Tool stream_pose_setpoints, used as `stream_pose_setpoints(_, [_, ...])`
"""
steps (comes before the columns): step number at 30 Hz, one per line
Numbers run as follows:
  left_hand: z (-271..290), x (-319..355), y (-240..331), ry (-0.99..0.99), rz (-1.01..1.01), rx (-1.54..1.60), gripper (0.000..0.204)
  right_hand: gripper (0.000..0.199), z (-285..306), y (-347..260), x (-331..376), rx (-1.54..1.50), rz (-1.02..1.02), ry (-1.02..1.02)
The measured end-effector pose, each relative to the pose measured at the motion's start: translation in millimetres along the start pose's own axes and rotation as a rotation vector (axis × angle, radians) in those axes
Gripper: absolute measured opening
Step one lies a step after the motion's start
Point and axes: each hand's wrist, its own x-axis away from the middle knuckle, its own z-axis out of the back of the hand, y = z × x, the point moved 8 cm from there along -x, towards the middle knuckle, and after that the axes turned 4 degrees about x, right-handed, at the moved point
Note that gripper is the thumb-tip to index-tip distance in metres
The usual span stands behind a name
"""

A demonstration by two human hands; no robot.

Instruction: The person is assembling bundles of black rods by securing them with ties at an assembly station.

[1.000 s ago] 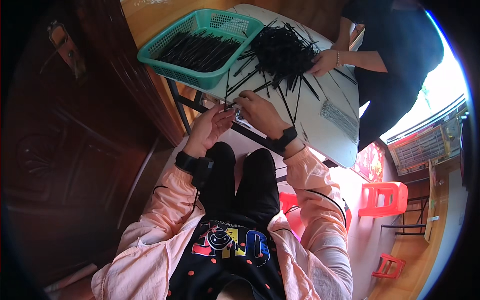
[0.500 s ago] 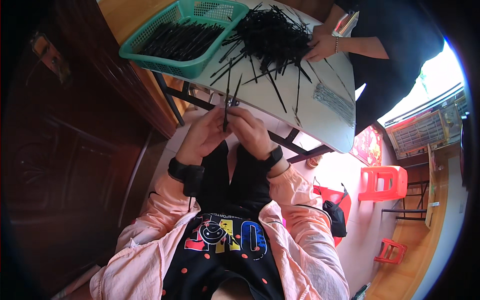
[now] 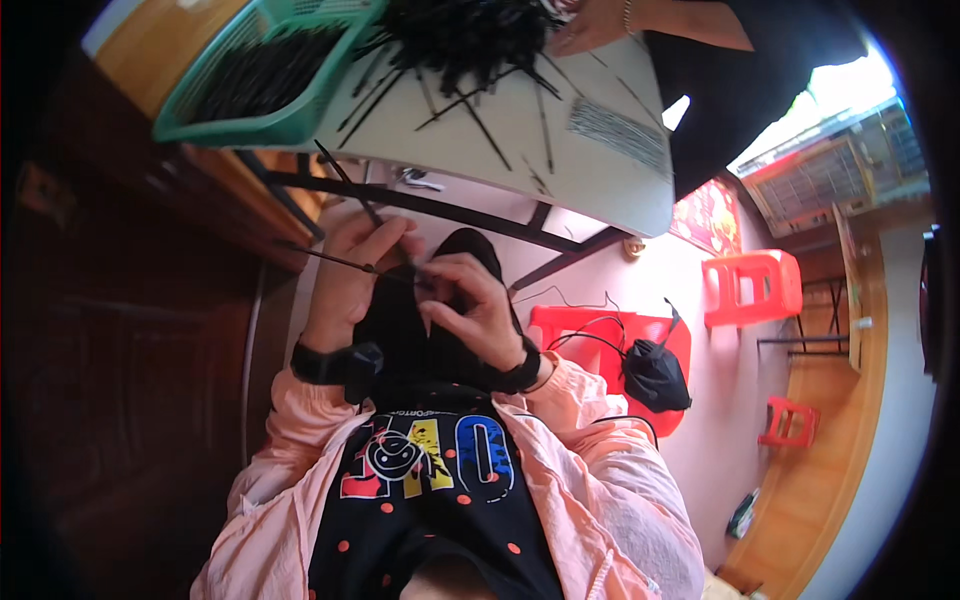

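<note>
My left hand (image 3: pixel 355 265) is closed around a slim black stick (image 3: pixel 345 180) that points up and to the left. A second, thinner dark stick (image 3: pixel 330 257) runs across in front of that palm, over to the fingertips of my right hand (image 3: pixel 478 308). My right hand pinches near the end of this thinner stick; its fingers are slightly smeared by motion. Both hands are over my lap, below the table's near edge. A tangled heap of black sticks (image 3: pixel 465 40) lies on the white table (image 3: pixel 420 150), with several loose ones spread toward me.
A green plastic basket (image 3: pixel 300 132) full of black sticks stands at the table's left. Thin grey wires (image 3: pixel 615 132) lie at the right. Another person's hand (image 3: pixel 595 25) touches the heap. Red stools (image 3: pixel 755 290) and a black pouch (image 3: pixel 655 375) are at my right.
My hands have come down and left, closer to my lap, and drawn a little apart. The thinner stick has swung from upright to nearly level. My view has shifted, so the table appears higher.
</note>
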Motion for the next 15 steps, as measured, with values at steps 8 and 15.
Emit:
stream_pose_setpoints(8, [-24.2, -3.7, -17.5, 0.038, 0.008, -0.092, 0.020, 0.029, -4.4, 10.2, 9.6, 0.239, 0.002, 0.100])
stream_pose_setpoints(15, [-17.6, -5.6, -28.2, 0.022, 0.009, -0.039, 0.020, 0.019, -7.0, 28.5, 12.7, -0.029, -0.237, 0.050])
